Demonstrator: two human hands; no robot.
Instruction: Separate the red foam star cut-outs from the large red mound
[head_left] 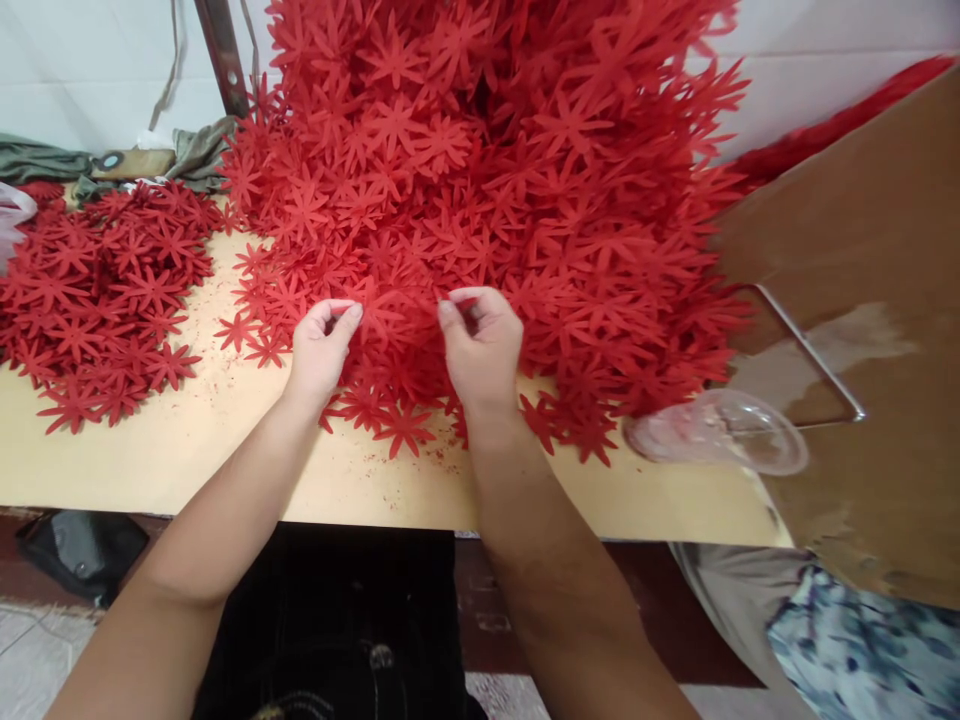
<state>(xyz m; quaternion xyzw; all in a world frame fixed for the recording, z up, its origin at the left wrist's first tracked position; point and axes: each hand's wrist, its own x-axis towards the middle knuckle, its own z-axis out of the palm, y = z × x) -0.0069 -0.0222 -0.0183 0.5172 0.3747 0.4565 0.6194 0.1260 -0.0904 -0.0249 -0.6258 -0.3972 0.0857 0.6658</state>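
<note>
My left hand point(326, 345) is closed in a pinch, thumb against forefinger, at the front of a tall heap of red fabric flowers point(480, 180). Level with it, my right hand point(484, 340) pinches in the same way. Between the two sets of fingertips stretches a red fabric flower point(394, 308), its thin petals smeared and hard to tell from the heap behind. Single star-shaped flowers lie loose on the tabletop below my hands. A second, lower pile of red flowers point(105, 290) is to the left.
A clear plastic cup point(720, 432) lies on its side at the right, by a bent metal rod point(814, 350) and a large brown board point(862, 230). Grey-green cloth point(202, 150) lies at the back left. Someone's patterned clothing point(862, 640) shows at lower right.
</note>
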